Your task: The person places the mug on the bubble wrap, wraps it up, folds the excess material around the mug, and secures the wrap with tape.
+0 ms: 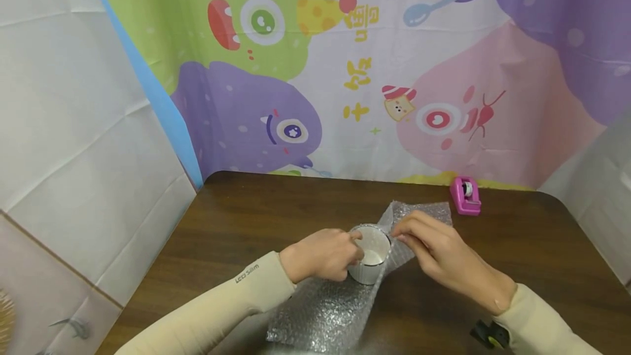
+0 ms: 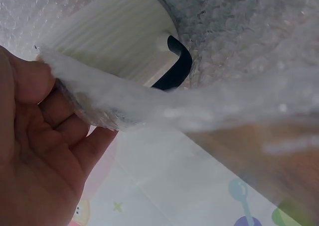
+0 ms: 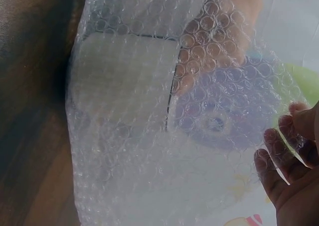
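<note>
A white ribbed mug (image 1: 366,274) with a dark rim stands upright on a sheet of bubble wrap (image 1: 322,311). Its black handle (image 2: 182,69) shows in the left wrist view. My left hand (image 1: 325,253) grips the mug at its rim, thumb and fingers on either side, with the edge of the wrap lying there too. On the other side of the mug, my right hand (image 1: 446,251) pinches the raised edge of the sheet. Through the clear bubbles in the right wrist view, the mug's pale side (image 3: 124,81) is visible behind the wrap.
A pink tape dispenser (image 1: 465,196) sits at the back right of the brown wooden table (image 1: 222,218). Behind the table hangs a cloth (image 1: 335,141) printed with cartoon monsters. A small black item (image 1: 490,335) is beside the right sleeve.
</note>
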`<state>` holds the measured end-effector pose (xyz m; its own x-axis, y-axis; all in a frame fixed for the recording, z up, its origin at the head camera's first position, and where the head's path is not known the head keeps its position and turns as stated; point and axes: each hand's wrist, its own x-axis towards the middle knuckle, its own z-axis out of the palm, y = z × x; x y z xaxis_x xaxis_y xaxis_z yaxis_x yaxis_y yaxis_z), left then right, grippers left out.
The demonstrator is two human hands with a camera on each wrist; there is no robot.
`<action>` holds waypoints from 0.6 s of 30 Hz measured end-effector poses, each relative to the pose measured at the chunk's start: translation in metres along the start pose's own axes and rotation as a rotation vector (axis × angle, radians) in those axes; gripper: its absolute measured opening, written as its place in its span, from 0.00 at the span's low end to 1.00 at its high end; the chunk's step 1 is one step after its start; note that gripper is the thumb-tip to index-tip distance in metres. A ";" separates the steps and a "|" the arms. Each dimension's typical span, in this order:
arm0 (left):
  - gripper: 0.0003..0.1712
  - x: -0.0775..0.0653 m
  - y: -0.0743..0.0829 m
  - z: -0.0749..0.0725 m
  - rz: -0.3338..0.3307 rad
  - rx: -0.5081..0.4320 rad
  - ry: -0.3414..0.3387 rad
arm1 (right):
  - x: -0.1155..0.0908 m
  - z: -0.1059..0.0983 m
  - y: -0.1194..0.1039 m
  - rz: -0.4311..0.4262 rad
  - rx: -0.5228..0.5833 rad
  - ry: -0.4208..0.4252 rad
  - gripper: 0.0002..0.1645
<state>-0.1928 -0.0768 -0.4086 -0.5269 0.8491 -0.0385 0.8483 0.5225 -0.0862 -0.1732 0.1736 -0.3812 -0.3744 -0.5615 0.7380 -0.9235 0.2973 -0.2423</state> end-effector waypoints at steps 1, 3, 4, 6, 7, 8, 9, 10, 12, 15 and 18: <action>0.06 0.000 0.000 0.000 -0.001 -0.001 -0.002 | 0.000 0.000 0.000 0.001 -0.002 -0.001 0.19; 0.06 0.001 0.000 0.000 -0.004 0.001 -0.004 | 0.000 0.000 0.001 0.003 -0.007 -0.004 0.19; 0.06 0.001 0.000 0.001 -0.005 0.001 -0.006 | 0.000 0.000 0.001 0.004 -0.010 -0.005 0.19; 0.06 0.001 0.000 0.001 -0.005 0.001 -0.009 | 0.000 0.000 0.001 0.007 -0.014 -0.006 0.19; 0.06 0.001 0.000 0.001 -0.004 0.001 -0.009 | 0.000 0.001 0.002 0.008 -0.016 -0.007 0.19; 0.06 0.001 0.000 0.001 -0.002 0.002 -0.009 | 0.000 0.001 0.002 0.010 -0.016 -0.008 0.19; 0.06 0.001 0.000 0.001 -0.001 0.002 -0.009 | 0.001 0.001 0.002 0.010 -0.015 -0.008 0.19; 0.06 0.001 0.000 0.001 0.001 0.002 -0.008 | 0.001 0.001 0.002 0.011 -0.014 -0.009 0.18; 0.06 0.001 0.000 0.001 0.003 0.003 -0.005 | 0.002 0.002 0.003 0.009 -0.009 -0.008 0.17; 0.06 0.001 0.000 0.002 0.006 0.006 -0.001 | 0.003 0.003 0.004 0.006 -0.001 -0.008 0.16; 0.06 0.001 0.000 0.002 0.008 0.012 0.000 | 0.005 0.004 0.005 0.003 0.005 -0.003 0.16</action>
<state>-0.1937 -0.0763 -0.4103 -0.5202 0.8531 -0.0395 0.8517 0.5148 -0.0982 -0.1802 0.1690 -0.3817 -0.3774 -0.5631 0.7352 -0.9228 0.2952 -0.2476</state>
